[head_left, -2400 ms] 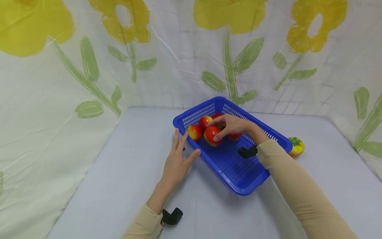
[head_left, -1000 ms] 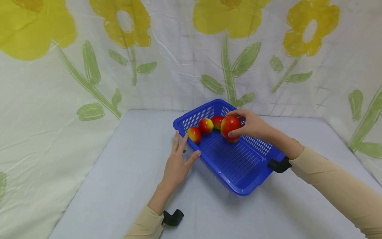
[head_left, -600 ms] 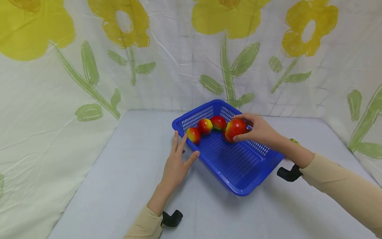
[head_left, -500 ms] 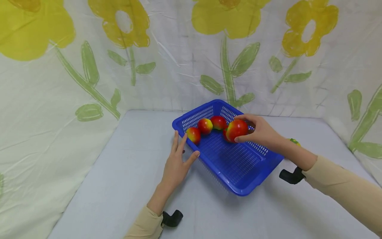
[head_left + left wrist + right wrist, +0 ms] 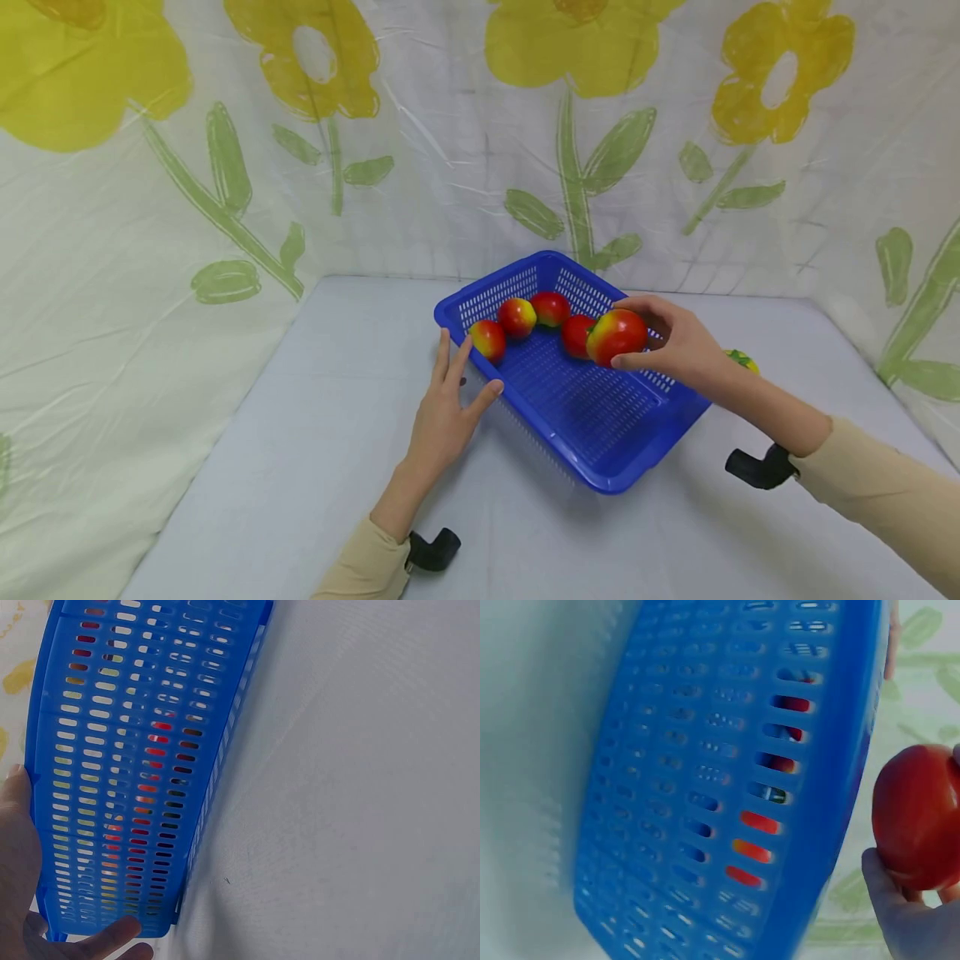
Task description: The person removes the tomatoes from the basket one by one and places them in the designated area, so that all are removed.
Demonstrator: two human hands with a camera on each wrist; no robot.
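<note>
My right hand (image 5: 678, 342) holds a glossy, round red-and-yellow fruit (image 5: 621, 335), with the thumb at its near side and fingers behind it. The fruit is above the right long side of a blue plastic basket (image 5: 551, 442). In the right wrist view, the fruit (image 5: 919, 817) appears higher than the basket's rim. My left hand (image 5: 442, 412) has its fingers spread, tips right at the basket's left rim. Inside the basket, similar fruits lie toward the far left end, among them a yellow-ended one (image 5: 517, 317) and a mostly red one (image 5: 577, 336).
The basket stands at an angle on a white-covered table (image 5: 337, 400). Behind its right corner sits a yellow fruit with a green leafy top (image 5: 741, 360), partly hidden by my right forearm. A white sheet (image 5: 450, 167) painted with yellow flowers hangs at the back.
My right hand has taken hold of a fruit from among the others in the basket, lifted it and carried it rightward toward the right rim. My left hand has stayed in place.
</note>
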